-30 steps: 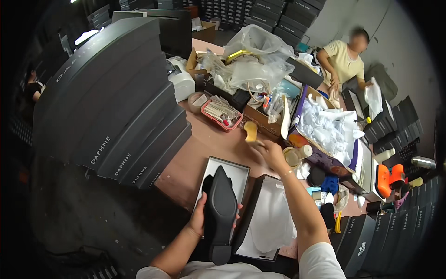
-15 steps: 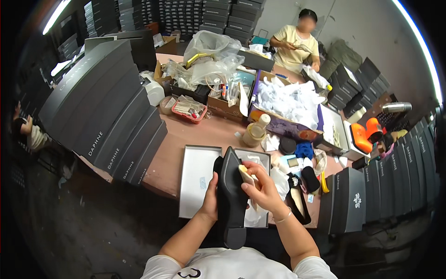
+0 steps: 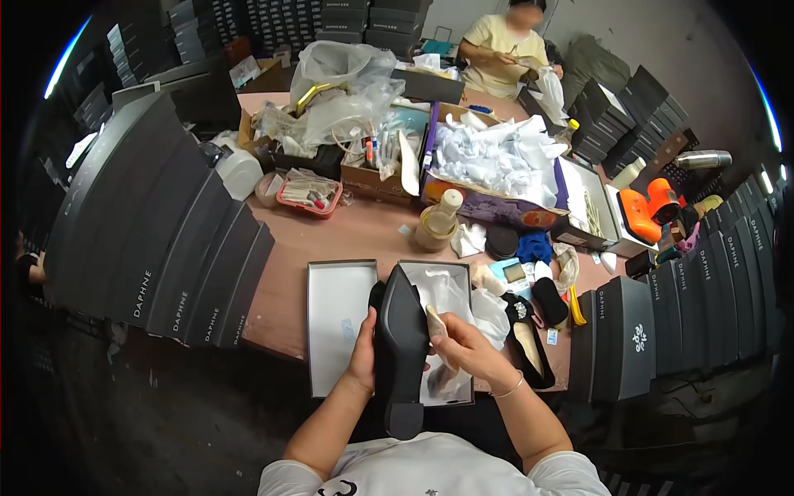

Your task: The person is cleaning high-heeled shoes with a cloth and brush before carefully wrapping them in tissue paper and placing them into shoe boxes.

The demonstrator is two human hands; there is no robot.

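My left hand is closed round the side of a black shoe, held upright with its sole turned up, pointed toe away from me and low heel toward me. At the shoe's right edge, my right hand pinches a small cream cloth. Part of this cloth hides behind the fingers. Beneath both hands lies an open shoebox, its white-lined half at left and the other half, with tissue paper inside, at right. A second black shoe with a sparkling ornament rests to the right.
Stacked dark shoeboxes stand at left and right. Farther back are a bottle, a red basket of sticks and a carton of crumpled white paper. An orange tool lies at far right. Across the table sits a person.
The view has shifted a little. My right hand has moved the cloth slightly down along the shoe's edge. My left hand keeps its hold on the shoe.
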